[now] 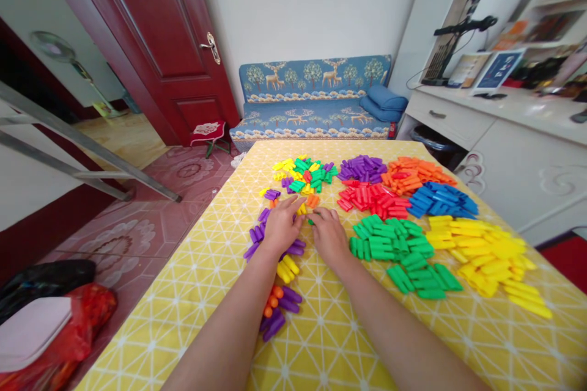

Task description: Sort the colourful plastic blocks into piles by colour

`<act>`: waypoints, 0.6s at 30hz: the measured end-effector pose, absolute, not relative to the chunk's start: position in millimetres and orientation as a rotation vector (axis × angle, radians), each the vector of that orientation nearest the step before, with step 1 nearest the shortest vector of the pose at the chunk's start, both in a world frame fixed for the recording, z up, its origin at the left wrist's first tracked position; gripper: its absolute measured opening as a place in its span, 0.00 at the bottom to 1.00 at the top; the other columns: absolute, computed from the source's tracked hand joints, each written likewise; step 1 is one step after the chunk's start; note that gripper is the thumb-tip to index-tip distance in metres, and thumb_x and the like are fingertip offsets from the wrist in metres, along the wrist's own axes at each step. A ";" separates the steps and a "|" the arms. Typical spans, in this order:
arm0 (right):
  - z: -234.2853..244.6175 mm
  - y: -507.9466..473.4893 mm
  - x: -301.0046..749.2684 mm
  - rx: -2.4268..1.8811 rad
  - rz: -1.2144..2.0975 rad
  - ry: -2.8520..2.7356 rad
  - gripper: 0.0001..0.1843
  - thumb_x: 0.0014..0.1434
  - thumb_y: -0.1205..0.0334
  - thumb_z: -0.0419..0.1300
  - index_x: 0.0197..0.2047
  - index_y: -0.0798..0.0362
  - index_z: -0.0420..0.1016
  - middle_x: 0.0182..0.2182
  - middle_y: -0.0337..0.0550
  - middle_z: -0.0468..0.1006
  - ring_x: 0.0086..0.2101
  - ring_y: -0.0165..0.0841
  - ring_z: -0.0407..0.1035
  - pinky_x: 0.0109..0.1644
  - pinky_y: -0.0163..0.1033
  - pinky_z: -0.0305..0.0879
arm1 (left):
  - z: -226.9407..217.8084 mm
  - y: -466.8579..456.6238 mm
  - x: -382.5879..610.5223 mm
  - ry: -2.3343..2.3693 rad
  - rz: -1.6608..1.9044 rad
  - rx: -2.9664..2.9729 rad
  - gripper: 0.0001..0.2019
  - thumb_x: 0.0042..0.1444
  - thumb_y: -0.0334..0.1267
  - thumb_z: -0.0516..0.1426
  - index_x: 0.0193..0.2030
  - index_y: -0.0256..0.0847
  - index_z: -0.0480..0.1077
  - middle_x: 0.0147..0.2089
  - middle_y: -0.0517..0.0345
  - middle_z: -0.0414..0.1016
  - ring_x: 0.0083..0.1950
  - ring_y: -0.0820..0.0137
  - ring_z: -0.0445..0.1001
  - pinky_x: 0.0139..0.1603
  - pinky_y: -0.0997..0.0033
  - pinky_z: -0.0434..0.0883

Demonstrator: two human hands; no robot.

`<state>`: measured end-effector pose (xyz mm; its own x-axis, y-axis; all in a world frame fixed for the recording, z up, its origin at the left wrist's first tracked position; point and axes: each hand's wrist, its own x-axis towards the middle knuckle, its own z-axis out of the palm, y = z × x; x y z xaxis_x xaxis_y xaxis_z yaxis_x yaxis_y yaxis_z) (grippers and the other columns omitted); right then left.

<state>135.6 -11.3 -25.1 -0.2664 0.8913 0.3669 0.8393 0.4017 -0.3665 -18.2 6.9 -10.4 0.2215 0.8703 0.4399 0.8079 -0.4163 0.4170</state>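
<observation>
My left hand (282, 227) is over the left part of the table, fingers curled around yellow tube-shaped plastic pieces (301, 209) that show between thumb and forefinger. Close beside it, my right hand (329, 235) has its fingers drawn together on a green tube-shaped piece (311, 220), mostly hidden by the fingertips. Just beyond both hands lie orange pieces (313, 200). Purple pieces (257, 233) stretch along the left hand's outer side and partly under its wrist. Nearer me, by the left forearm, are yellow pieces (288, 269) and orange pieces (274, 300).
A mixed heap (312, 174) is at the table's far side. To the right are single-colour piles: purple (362, 168), orange (417, 174), red (373, 198), blue (443, 200), green (389, 241) and yellow (486, 250). A patterned sofa (316, 113) stands behind the table (321, 342).
</observation>
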 end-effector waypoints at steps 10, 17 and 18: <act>6.2 -30.5 148.6 -1.647 0.160 -2.280 0.07 0.56 0.64 0.59 0.39 0.48 0.76 0.38 0.42 0.75 0.43 0.36 0.67 0.42 0.36 0.60 | -11.0 4.7 -18.4 1.672 0.918 2.377 0.16 0.56 0.34 0.56 0.51 0.48 0.74 0.54 0.57 0.75 0.55 0.63 0.71 0.58 0.62 0.68; 43.1 -17.6 190.8 -1.959 0.224 -2.135 0.12 0.56 0.61 0.59 0.45 0.45 0.76 0.36 0.41 0.80 0.39 0.36 0.72 0.37 0.36 0.59 | -9.5 5.4 -18.4 1.656 0.959 2.335 0.15 0.56 0.33 0.56 0.49 0.46 0.75 0.52 0.58 0.77 0.53 0.64 0.73 0.56 0.64 0.69; 44.3 -15.5 195.6 -1.977 0.234 -2.125 0.11 0.55 0.62 0.59 0.42 0.45 0.77 0.36 0.41 0.80 0.39 0.36 0.73 0.36 0.36 0.59 | -10.2 5.7 -18.5 1.655 0.967 2.331 0.15 0.56 0.33 0.56 0.49 0.46 0.75 0.52 0.58 0.77 0.53 0.64 0.73 0.56 0.64 0.69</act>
